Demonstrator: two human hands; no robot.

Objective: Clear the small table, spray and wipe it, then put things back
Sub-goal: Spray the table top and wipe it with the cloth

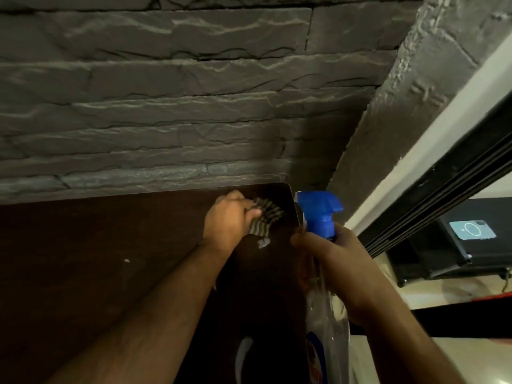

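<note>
Left hand (230, 217) is bunched tight around a striped cloth (264, 218), pressing it onto the dark small table (97, 259) up in its 1 o'clock corner by the stone wall (166, 92). Right hand (329, 261) is wrapped round the neck of a clear spray bottle (325, 300) with a blue trigger head, at 3 o'clock off the cloth. There's a little wet patch (263, 243) just at 6 o'clock of the cloth.

We see a grey stone wall (171, 106) ahead, a black window frame (448, 189) at right, and a phone (472, 230) lying on a black box (454, 245).
</note>
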